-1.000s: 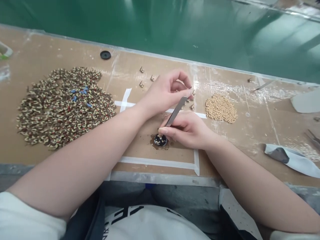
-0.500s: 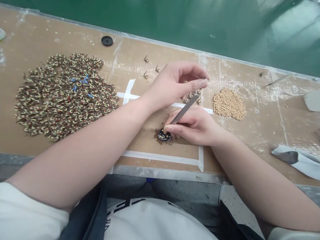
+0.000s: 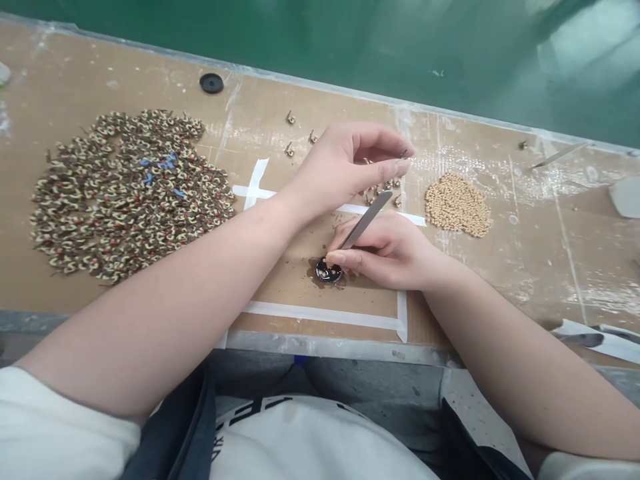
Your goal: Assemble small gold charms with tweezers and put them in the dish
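My right hand [image 3: 380, 250] is closed around slim metal tweezers [image 3: 367, 219], whose flat rear end sticks up between thumb and forefinger. Its fingertips are over a small round dish [image 3: 329, 279] of glossy dark liquid with pale bits in it; the tweezers' tips are hidden. Above and beyond it, my left hand [image 3: 345, 163] is raised with thumb and forefinger pinched on something tiny and dark, too small to name. Several small brown-and-cream pieces [image 3: 397, 201] lie on the table below the left hand, partly covered by it.
At the left spreads a large heap of small brown, cream and red pieces [image 3: 135, 200] with a few blue bits. A pile of tan beads [image 3: 457, 205] lies right of my hands. A black round lid [image 3: 211, 83] is at the back; white tape [image 3: 325, 313] marks the table.
The view has shifted slightly. Both hands keep nearly the same pose, the right one still at the dish. At the right edge, the dark item on the white sheet has moved.
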Available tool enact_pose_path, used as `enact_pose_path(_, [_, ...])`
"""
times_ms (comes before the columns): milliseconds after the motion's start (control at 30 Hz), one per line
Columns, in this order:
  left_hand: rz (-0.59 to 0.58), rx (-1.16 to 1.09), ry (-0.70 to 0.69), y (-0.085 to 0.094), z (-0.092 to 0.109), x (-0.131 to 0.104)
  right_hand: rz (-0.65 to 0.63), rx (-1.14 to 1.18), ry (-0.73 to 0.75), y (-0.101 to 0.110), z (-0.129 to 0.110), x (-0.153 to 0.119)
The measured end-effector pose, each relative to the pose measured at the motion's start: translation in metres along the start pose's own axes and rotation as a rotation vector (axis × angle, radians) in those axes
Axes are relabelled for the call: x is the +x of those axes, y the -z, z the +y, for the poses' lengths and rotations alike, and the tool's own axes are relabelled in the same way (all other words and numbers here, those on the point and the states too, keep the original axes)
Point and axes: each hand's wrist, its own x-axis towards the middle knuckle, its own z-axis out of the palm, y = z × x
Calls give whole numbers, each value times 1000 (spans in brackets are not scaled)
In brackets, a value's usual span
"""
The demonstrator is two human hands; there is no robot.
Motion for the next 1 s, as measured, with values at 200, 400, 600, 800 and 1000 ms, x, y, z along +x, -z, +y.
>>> enact_pose_path(200, [12,12,32,1,-2,1,-17,6,-3,0,-1,0])
enact_pose_path(400, [-6,-73,-60,2,-8,2,199,353,-130,1,-1,-1])
enact_pose_path(600, [74,-70,63,1,-2,3,394,711,-156,6,2,7])
enact_pose_path(800, [70,-84,143,2,1,2,464,808,-160,9,4,9])
enact_pose_path(1000, [86,-43,125,1,-3,3,335,629,-248,6,2,3])
